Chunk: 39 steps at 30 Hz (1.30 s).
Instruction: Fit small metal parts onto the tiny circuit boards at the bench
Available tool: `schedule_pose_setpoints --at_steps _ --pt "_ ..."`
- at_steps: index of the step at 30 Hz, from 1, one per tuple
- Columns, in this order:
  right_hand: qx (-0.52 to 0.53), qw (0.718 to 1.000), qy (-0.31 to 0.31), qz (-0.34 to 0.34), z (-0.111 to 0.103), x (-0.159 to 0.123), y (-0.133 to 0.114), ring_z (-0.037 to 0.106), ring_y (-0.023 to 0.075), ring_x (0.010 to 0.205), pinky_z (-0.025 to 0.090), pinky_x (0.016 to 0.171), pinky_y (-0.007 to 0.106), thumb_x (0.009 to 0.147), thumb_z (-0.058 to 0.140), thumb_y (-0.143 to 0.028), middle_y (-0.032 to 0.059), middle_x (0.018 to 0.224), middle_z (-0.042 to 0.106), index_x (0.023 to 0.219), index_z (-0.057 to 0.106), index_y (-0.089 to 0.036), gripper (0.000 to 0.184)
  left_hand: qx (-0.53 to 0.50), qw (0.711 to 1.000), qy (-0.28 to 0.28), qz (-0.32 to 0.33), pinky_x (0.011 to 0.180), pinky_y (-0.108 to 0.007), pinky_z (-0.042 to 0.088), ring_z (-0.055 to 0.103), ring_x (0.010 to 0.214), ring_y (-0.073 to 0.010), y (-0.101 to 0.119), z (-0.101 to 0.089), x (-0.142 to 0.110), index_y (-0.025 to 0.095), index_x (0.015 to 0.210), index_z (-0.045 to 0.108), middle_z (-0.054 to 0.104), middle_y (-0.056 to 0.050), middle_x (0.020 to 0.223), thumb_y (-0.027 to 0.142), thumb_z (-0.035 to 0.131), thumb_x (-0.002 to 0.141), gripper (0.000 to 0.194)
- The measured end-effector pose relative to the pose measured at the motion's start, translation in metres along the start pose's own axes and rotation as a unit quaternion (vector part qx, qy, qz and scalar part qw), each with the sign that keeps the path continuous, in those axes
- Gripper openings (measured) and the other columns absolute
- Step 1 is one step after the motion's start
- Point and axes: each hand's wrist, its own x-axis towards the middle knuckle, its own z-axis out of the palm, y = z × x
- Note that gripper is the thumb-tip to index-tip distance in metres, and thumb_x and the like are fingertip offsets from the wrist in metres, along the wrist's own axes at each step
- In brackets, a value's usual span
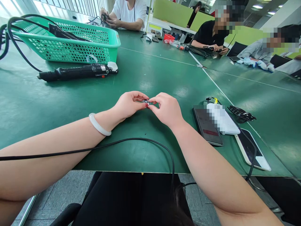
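A small dark, shiny metallic piece (pixel 146 102) is pinched between the fingertips of both hands, just above the green tabletop; it is too small to name its kind. My left hand (pixel 129 103) is closed on its left side, thumb below and fingers above. From the right, my right hand (pixel 166 108) grips the same piece between thumb and fingertips. Parts of the piece are hidden by the fingers. A white bangle (pixel 100 125) circles my left wrist. Across my left forearm runs a thin black cable (pixel 131 138), which bends down over the table's front edge.
A green mesh basket (pixel 70 47) holds black cabled tools at the back left. Before it lies a black electric screwdriver (pixel 75 72). To the right are a dark phone (pixel 207 125), a white power bank (pixel 223 119) and another phone (pixel 252 149). Several people sit around the table.
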Motion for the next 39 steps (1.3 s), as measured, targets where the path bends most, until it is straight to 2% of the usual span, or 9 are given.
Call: schedule_pose_setpoints --at_steps 4,10,17,24,39 --pt "0.029 0.999 0.022 0.005 0.0019 0.0009 0.0017 0.053 0.0132 0.068 0.04 0.063 0.028 0.078 0.065 -0.029 0.0022 0.078 0.063 0.088 0.072 -0.02 0.015 0.055 0.998 0.015 0.04 0.082 -0.033 0.051 0.066 0.084 -0.0183 0.0006 -0.001 -0.0007 0.015 0.091 0.072 0.073 -0.006 0.09 0.022 0.07 0.068 0.024" --pt "0.048 0.998 0.038 0.005 0.0012 0.0016 0.0023 0.053 0.0125 0.065 0.04 0.061 0.027 0.076 0.068 -0.029 0.0017 0.075 0.063 0.086 0.073 -0.019 0.015 0.141 0.987 0.049 0.066 0.08 -0.034 0.051 0.067 0.078 -0.0192 0.0018 -0.002 -0.0022 0.018 0.08 0.074 0.074 -0.005 0.082 0.028 0.069 0.069 0.016" --pt "0.011 1.0 0.016 0.004 0.0024 0.0004 -0.0007 0.054 0.0134 0.069 0.04 0.061 0.028 0.076 0.069 -0.027 0.0022 0.078 0.063 0.086 0.073 -0.019 0.013 0.209 0.973 0.025 0.092 0.076 -0.031 0.05 0.066 0.074 -0.0172 0.0008 -0.0045 -0.0017 0.018 0.078 0.072 0.073 -0.004 0.078 0.024 0.066 0.073 0.01" --pt "-0.019 1.0 -0.001 0.001 0.0017 0.0 -0.0025 0.053 0.0132 0.07 0.037 0.06 0.028 0.078 0.067 -0.027 0.002 0.082 0.063 0.086 0.072 -0.02 0.012 0.298 0.947 0.018 0.114 0.066 -0.029 0.045 0.058 0.063 -0.0136 0.0045 -0.0051 -0.0031 0.021 0.084 0.074 0.07 -0.001 0.072 0.025 0.062 0.075 0.016" --pt "-0.028 1.0 -0.012 0.007 0.0014 0.0004 -0.0025 0.052 0.0129 0.071 0.035 0.06 0.027 0.078 0.067 -0.031 0.0017 0.082 0.062 0.086 0.071 -0.02 0.013 0.29 0.951 0.018 0.106 0.069 -0.029 0.047 0.058 0.064 -0.0131 0.0041 -0.0044 -0.0036 0.021 0.085 0.073 0.07 -0.001 0.074 0.022 0.06 0.076 0.016"
